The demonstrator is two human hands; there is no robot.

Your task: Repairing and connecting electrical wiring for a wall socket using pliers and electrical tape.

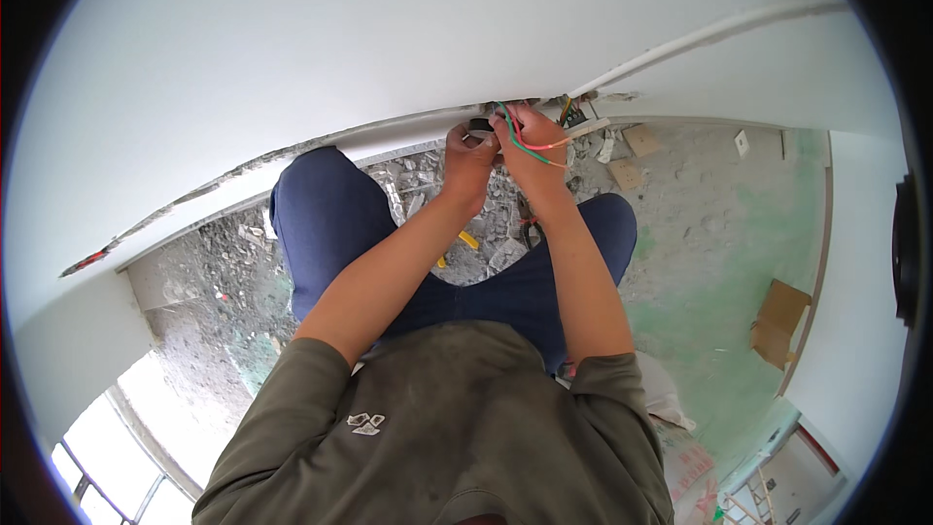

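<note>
Close to the foot of the white wall, my two hands meet. My left hand (468, 167) is closed on a small black roll of tape (479, 124), which shows between its thumb and fingers. Against it, my right hand (533, 148) is closed, its fingertips pinching something at the wall that I cannot make out. A green wire (515, 132) and a red wire (537, 147) loop over the back of the right hand, their ends stripped. More wires (566, 109) come out of the wall just right of that hand.
Broken plaster rubble (418, 185) lies along the wall between my knees. Yellow-handled pliers (468, 240) and a dark-handled tool (530, 229) rest there. Flat brown cardboard pieces (641, 140), a white plate (742, 143), an open cardboard box (779, 323) and a white sack (685, 462) are on the right.
</note>
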